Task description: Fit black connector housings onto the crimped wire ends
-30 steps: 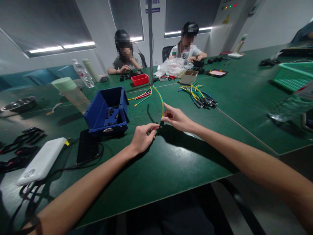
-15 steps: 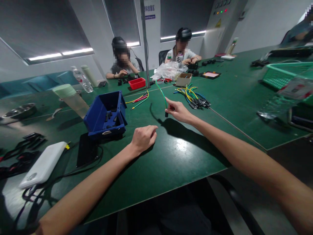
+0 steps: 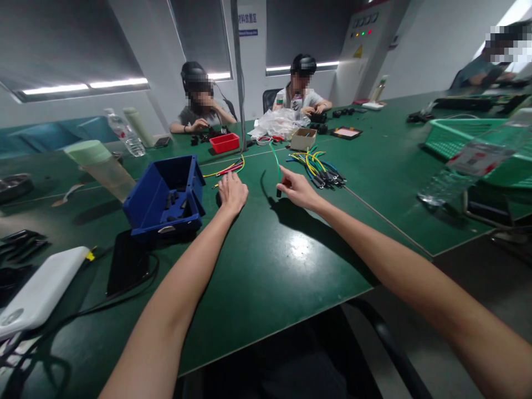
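My right hand (image 3: 297, 188) pinches a green-yellow wire (image 3: 275, 158) just above its black end plug, which hangs over the green table (image 3: 266, 266). The wire arcs up and back toward the far side. My left hand (image 3: 231, 192) reaches forward with its fingers curled down near loose yellow and red wires (image 3: 226, 169); whether it holds anything is hidden. A blue plastic bin (image 3: 164, 197) with small black parts sits just left of my left hand. A bundle of coloured wires with black plugs (image 3: 318, 166) lies right of my right hand.
A white power bank (image 3: 35, 293) and black cables lie at the near left. A green-lidded cup (image 3: 97, 166), bottles, a red tray (image 3: 224, 143), a cardboard box (image 3: 302, 138) and a green basket (image 3: 465, 138) stand around. Two people sit across the table.
My left hand let go of the wire's plug and moved forward to the loose wires beside the blue bin. My right hand lifted the wire away slightly and stays pinched on it.
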`<state>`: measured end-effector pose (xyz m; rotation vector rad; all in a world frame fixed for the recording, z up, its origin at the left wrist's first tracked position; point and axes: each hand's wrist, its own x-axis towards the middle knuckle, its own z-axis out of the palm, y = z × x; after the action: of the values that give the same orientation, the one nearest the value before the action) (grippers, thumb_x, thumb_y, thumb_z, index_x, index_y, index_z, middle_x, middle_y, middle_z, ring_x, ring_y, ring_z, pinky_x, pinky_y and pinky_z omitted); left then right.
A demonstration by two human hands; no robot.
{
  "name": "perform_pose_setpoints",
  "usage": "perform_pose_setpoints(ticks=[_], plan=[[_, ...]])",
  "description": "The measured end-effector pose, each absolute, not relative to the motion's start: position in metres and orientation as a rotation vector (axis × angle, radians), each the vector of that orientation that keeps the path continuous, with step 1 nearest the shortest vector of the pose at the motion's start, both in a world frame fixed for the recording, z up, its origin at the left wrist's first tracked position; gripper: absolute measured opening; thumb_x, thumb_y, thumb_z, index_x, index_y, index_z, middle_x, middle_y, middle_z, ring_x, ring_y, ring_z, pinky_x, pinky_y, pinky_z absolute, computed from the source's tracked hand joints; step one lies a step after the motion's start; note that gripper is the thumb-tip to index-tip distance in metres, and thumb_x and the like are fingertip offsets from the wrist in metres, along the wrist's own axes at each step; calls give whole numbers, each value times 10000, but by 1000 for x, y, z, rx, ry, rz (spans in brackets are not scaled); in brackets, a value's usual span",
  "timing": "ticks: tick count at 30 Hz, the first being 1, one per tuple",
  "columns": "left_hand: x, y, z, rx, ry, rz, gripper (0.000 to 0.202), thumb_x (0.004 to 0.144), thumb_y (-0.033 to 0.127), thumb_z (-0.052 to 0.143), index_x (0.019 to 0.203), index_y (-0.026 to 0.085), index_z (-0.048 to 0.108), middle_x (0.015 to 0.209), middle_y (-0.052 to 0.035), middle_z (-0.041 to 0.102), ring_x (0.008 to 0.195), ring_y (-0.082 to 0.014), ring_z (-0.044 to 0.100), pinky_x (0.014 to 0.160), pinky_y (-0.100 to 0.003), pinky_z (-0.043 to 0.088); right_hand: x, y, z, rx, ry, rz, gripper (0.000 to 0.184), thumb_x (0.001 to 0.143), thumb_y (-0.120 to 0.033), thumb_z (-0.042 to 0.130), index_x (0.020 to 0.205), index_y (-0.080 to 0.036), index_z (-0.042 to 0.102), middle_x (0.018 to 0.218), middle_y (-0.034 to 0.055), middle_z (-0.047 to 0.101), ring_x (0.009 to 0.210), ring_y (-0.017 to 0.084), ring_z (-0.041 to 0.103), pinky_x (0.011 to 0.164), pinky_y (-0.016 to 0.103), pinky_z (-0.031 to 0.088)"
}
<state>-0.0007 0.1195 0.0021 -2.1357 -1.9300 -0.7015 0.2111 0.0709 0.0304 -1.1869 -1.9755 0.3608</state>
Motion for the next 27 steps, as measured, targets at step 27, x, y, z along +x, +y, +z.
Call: perform_pose_setpoints(ticks=[27], plan=[[-9,122,2,-2364,-1925,-522,296,913,178,406,1127,187,610,1144,-126,593,1011,-243,616,848,-335,480,268,81,41,-1393,-2079,-177,375,825,-201,484,1175,-149,609,787,67,650,676,199,564,651,288,391]])
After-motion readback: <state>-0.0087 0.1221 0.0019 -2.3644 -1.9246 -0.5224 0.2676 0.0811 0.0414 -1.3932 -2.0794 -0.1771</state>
